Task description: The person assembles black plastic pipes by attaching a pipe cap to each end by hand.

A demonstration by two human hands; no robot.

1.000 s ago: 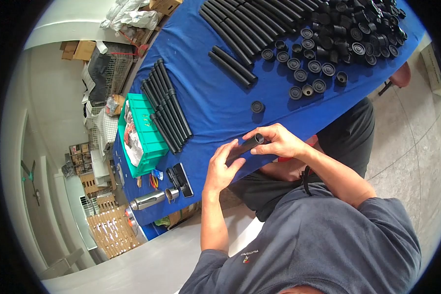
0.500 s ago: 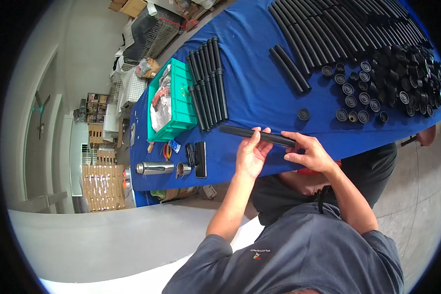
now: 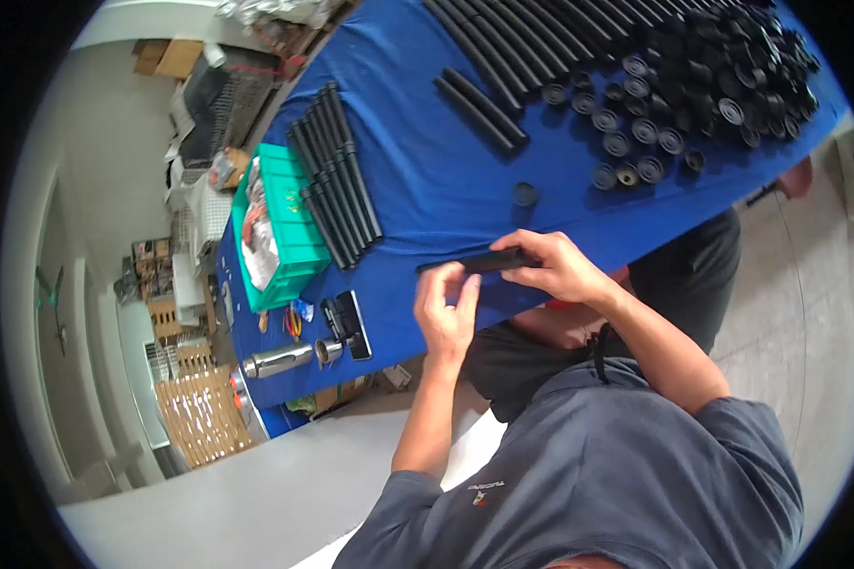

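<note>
A short black tube (image 3: 489, 262) lies roughly level between my two hands, just above the near edge of the blue-covered table. My right hand (image 3: 562, 269) pinches its right end between thumb and fingers. My left hand (image 3: 445, 308) has its fingers curled over the left part of the tube, slightly smeared by motion, the thumb below. Beyond the tube a single round black cap (image 3: 525, 193) rests on the cloth. Two loose black tubes (image 3: 481, 109) lie side by side farther back.
A pile of black caps (image 3: 721, 85) covers the right side, with rows of long tubes (image 3: 503, 43) behind. To the left are stacked capped tubes (image 3: 337, 180), a green crate (image 3: 299, 228), a phone (image 3: 354, 325), pliers (image 3: 293, 323) and a steel flask (image 3: 277, 360).
The view has turned and shifted. My left hand has gone from open-palmed under the tube to curled over its left part. My right hand still grips the right end.
</note>
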